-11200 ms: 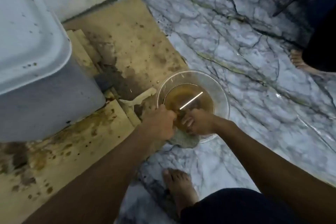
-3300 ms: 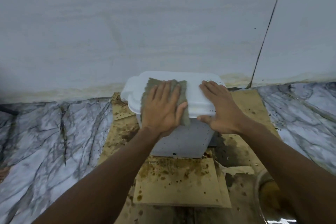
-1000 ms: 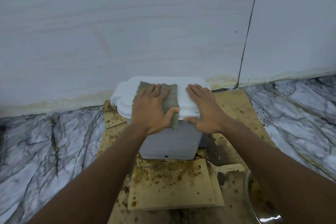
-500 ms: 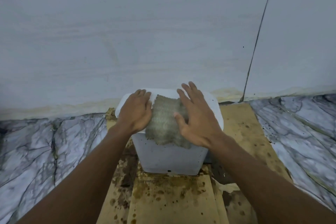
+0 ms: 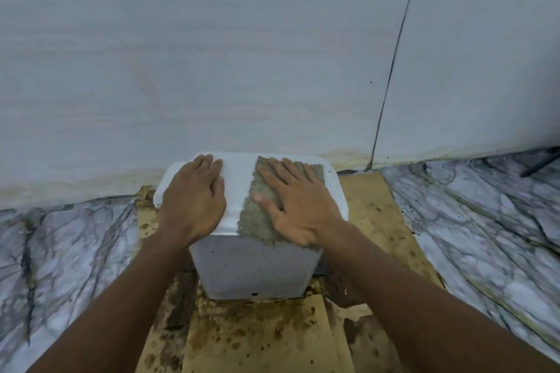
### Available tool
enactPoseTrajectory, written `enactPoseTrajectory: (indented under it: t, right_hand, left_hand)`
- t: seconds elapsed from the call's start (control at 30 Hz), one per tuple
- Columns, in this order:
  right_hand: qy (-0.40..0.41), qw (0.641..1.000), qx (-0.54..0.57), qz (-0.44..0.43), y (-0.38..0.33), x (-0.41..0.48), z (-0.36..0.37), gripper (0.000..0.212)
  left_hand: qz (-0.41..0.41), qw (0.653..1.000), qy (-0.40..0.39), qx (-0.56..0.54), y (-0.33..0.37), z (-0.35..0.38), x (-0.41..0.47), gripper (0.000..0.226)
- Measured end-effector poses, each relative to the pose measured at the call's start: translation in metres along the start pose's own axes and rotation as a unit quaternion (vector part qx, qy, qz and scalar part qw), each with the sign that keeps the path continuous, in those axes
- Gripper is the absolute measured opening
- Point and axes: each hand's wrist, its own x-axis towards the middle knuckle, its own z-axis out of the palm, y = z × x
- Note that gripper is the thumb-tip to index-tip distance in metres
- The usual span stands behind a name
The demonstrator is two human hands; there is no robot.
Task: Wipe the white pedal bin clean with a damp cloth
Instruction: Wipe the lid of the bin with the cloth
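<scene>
On stained brown cardboard sheets, white plastic pedal bin. Right hand flat, pressing grey-green textured cloth on lid; left hand flat on lid.

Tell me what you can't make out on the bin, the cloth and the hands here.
Head view only:
Lid surface beneath the left hand and cloth: covered, so dirt there is unknown.
Cloth's right part: hidden under the right hand.
Pedal bin back and sides: hidden behind its own front.
Cardboard near end: cut off by the bottom edge.
</scene>
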Motion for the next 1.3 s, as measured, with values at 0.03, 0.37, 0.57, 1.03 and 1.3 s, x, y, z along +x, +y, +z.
enactPoseTrajectory:
  t: [0.03,0.37,0.57,1.03,1.3]
  right_hand:
    - [-0.010,1.000,0.007,0.003,0.007,0.000,-0.004,0.066]
    - [-0.048,0.998,0.018,0.026,0.030,-0.004,-0.018,0.066]
    - [-0.061,0.997,0.016,-0.036,0.007,0.021,-0.014,0.062]
    - [0.021,0.997,-0.020,0.071,0.005,-0.028,0.002,0.067]
    - [-0.030,0.999,0.014,0.009,0.022,0.014,-0.011,0.063]
  left_hand:
    - [0.002,1.000,0.002,0.003,0.000,0.000,-0.001,0.048]
    - [-0.004,1.000,-0.012,0.027,-0.004,0.001,-0.010,0.073]
    - [-0.005,1.000,-0.001,0.031,-0.010,0.006,-0.008,0.076]
    - [-0.016,0.999,0.028,0.042,-0.002,0.007,-0.012,0.070]
    - [-0.013,0.999,0.019,0.048,-0.001,0.008,-0.008,0.068]
